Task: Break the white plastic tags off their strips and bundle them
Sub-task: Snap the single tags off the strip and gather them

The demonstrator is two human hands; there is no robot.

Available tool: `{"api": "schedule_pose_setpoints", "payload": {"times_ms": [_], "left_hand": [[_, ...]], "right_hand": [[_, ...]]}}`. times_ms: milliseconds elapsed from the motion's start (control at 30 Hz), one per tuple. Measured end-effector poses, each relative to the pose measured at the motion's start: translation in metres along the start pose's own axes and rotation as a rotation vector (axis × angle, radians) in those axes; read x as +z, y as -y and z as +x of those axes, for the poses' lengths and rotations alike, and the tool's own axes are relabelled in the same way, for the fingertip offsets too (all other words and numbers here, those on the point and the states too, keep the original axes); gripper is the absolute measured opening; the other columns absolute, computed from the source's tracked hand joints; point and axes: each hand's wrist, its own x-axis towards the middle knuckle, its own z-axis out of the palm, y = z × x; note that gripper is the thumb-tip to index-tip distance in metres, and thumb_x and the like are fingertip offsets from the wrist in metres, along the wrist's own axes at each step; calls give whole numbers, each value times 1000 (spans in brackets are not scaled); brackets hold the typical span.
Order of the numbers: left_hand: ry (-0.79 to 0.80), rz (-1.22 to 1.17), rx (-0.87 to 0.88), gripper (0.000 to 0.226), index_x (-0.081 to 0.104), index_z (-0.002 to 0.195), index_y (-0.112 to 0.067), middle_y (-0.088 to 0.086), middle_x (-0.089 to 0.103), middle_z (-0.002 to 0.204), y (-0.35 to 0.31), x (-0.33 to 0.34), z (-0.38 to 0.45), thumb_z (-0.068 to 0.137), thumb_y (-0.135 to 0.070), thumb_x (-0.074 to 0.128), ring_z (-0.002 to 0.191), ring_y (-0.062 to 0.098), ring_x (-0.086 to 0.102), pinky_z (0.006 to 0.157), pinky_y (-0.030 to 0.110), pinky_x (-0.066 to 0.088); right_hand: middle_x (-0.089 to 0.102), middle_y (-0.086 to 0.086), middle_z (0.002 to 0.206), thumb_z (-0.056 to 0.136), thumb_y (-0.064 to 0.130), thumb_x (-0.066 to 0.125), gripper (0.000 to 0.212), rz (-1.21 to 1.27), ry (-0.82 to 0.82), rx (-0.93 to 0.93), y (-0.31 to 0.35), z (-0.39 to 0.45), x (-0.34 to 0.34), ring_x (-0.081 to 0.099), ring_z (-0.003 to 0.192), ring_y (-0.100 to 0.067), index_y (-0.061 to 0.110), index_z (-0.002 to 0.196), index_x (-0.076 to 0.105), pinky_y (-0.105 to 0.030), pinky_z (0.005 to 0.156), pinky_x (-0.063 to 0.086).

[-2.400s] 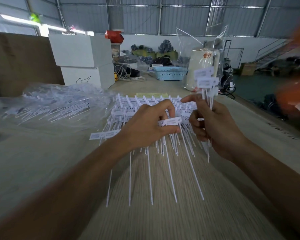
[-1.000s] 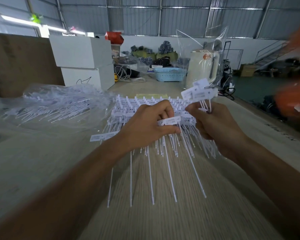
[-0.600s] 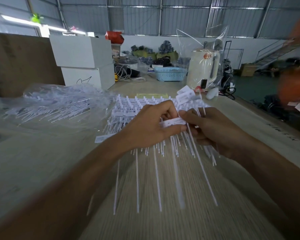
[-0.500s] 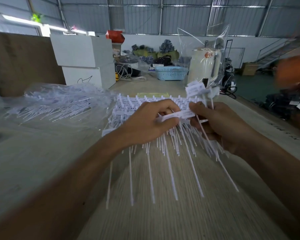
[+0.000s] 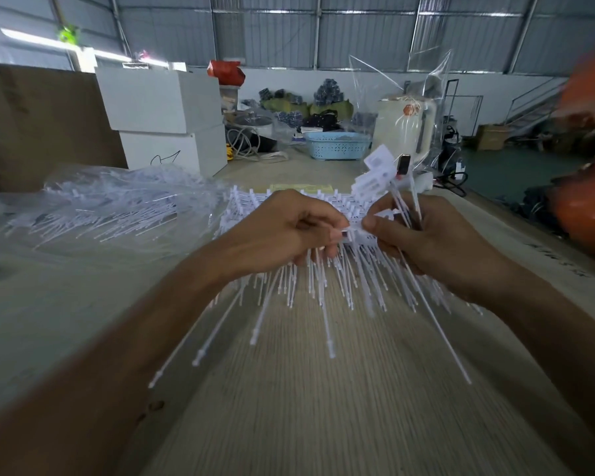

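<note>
Head view: left hand [image 5: 282, 231] grips the strip [image 5: 323, 249] above the table [image 5: 323, 407]; right hand [image 5: 437, 242] holds a bundle [image 5: 378, 173] and pinches one tag [image 5: 356, 231]. I judge the snapping step; next, a sharp twist.

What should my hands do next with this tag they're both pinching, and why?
Probably twist the right hand away to snap the pinched tag off its strip, then slide it in with the bundle that hand already grips. The left hand holds the strip at the joint, both thumbs meet on the tag, and it looks not yet detached.
</note>
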Motion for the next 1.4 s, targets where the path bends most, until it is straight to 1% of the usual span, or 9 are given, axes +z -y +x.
{"api": "schedule_pose_setpoints", "payload": {"times_ms": [167, 333, 400, 600, 767, 867, 1133, 1233, 1400], "left_hand": [[8, -41, -14, 20, 74, 92, -4, 10, 72, 75, -2, -1, -1, 100, -7, 56, 56, 20, 61, 52, 31, 48], [11, 7, 57, 11, 78, 96, -11, 0, 72, 76, -3, -1, 0, 91, -18, 72, 65, 8, 62, 61, 20, 46], [53, 50, 55, 16, 79, 96, -10, 0, 73, 79, -1, -3, -2, 85, -22, 77, 67, 10, 61, 61, 19, 45], [-81, 15, 23, 22, 73, 111, -20, -12, 73, 83, 1, -9, -3, 89, -21, 70, 70, 19, 68, 63, 25, 53], [-275, 27, 71, 26, 64, 121, -27, -1, 66, 93, -11, -20, 2, 98, -16, 57, 71, 24, 66, 63, 38, 61], [-397, 172, 100, 25, 66, 123, -29, 0, 67, 109, -18, -30, 11, 99, -28, 60, 80, 19, 66, 68, 34, 58], [-256, 476, 166, 32, 63, 132, -17, -1, 62, 104, -7, -4, 8, 102, -21, 54, 86, 7, 52, 81, 11, 37], [-308, 434, 174, 29, 64, 128, -16, -2, 67, 112, -1, 2, 0, 100, -23, 57, 96, 9, 59, 85, 16, 42], [-371, 300, 161, 21, 65, 115, -19, -8, 70, 108, 1, 7, -7, 94, -24, 66, 97, 4, 64, 85, 25, 50]], "right_hand": [[62, 32, 75, 98, 15, 61, 24, -349, -2, -241, 7, -1, 0, 57, 66, 8, 35, 86, 57, -7, 62, 37], [71, 0, 88, 100, 28, 53, 20, -464, -9, -248, -3, 2, -13, 62, 69, -13, 15, 103, 67, -24, 60, 48], [65, 6, 78, 103, 24, 51, 11, -528, -110, -152, -15, 6, -29, 58, 56, -3, 25, 99, 62, -14, 46, 43], [32, 10, 52, 107, 34, 43, 37, 235, -283, 224, -35, 12, -63, 24, 43, -8, 28, 71, 43, -19, 41, 25], [47, -3, 57, 107, 39, 39, 32, 259, -117, 207, -30, 7, -29, 44, 43, -20, 19, 82, 43, -28, 42, 39], [34, 0, 56, 107, 37, 41, 27, 427, -123, 227, -24, 7, -19, 27, 42, -14, 21, 86, 41, -23, 42, 27], [34, 2, 62, 104, 8, 47, 15, 414, -116, 194, -16, 6, -17, 24, 56, -12, 12, 90, 51, -24, 49, 24], [45, -1, 66, 108, 15, 40, 28, 501, -184, 231, -16, 7, -15, 31, 60, -13, 2, 118, 63, -22, 49, 27], [42, 0, 67, 107, 37, 41, 35, 524, -137, 242, -12, 2, -2, 26, 54, -12, 14, 119, 63, -24, 45, 23]]}}
